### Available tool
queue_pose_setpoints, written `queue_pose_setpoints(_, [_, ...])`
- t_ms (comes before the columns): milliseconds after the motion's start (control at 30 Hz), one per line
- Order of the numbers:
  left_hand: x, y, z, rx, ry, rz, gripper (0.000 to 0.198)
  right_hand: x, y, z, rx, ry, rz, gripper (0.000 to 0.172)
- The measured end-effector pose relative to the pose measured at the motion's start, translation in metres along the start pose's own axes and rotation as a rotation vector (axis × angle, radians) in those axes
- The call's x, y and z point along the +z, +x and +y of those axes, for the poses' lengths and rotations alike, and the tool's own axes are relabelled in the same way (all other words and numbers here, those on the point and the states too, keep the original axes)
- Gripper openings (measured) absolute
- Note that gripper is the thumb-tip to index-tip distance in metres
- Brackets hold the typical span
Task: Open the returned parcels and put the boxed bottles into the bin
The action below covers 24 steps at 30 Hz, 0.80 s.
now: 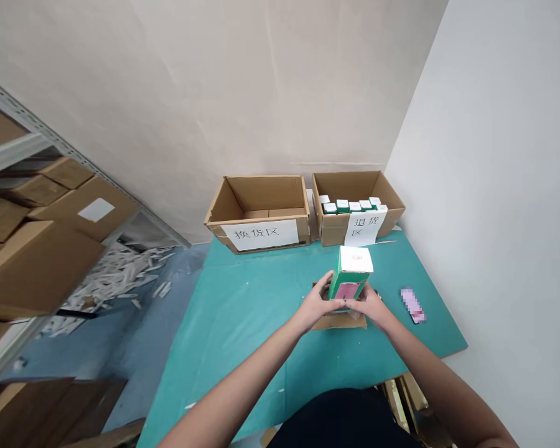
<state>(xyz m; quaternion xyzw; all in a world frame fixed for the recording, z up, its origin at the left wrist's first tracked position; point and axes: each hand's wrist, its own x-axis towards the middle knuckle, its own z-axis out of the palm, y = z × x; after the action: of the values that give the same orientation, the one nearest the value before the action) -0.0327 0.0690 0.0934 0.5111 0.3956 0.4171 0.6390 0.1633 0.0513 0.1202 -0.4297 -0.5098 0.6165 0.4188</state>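
Observation:
Between my two hands I hold a green product box (353, 280) with a white top and a pink panel on its front. My left hand (320, 303) grips its left side, and my right hand (368, 303) grips its right side, with the thumbs meeting at the lower front. Beneath the hands lies a flattened or opened brown cardboard piece (338, 322) on the green table (247, 311). Some clear plastic shows near its right end. Most of that cardboard is hidden by the hands and the box.
An open cardboard box (261, 214) with a handwritten label stands at the back. Right of it, another labelled carton (333, 233) holds several green-and-white boxes (354, 206). A blurred pink item (413, 305) lies on the right. Shelving with cartons (42, 267) stands left; a wall bounds the right.

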Motion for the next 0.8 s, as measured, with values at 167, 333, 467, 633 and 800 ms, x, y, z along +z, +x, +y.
queue_pose_setpoints(167, [-0.003,0.07,0.028,0.077,0.01,0.006,0.106,-0.039,0.067,-0.028,-0.077,-0.043,-0.032,0.077])
queue_pose_setpoints(333, [-0.016,0.157,0.062,0.134,0.065,-0.014,0.1,-0.082,0.161,-0.045,-0.143,-0.087,-0.106,0.085])
queue_pose_setpoints(467, [-0.032,0.236,0.084,0.186,0.142,-0.03,0.1,-0.112,0.242,-0.058,-0.193,-0.096,-0.141,0.086])
queue_pose_setpoints(633, [-0.053,0.327,0.098,0.226,0.246,0.012,0.103,-0.137,0.329,-0.071,-0.18,-0.027,-0.132,0.079])
queue_pose_setpoints(800, [-0.075,0.401,0.091,0.237,0.204,0.052,0.103,-0.148,0.405,-0.068,-0.194,-0.009,-0.088,0.065])
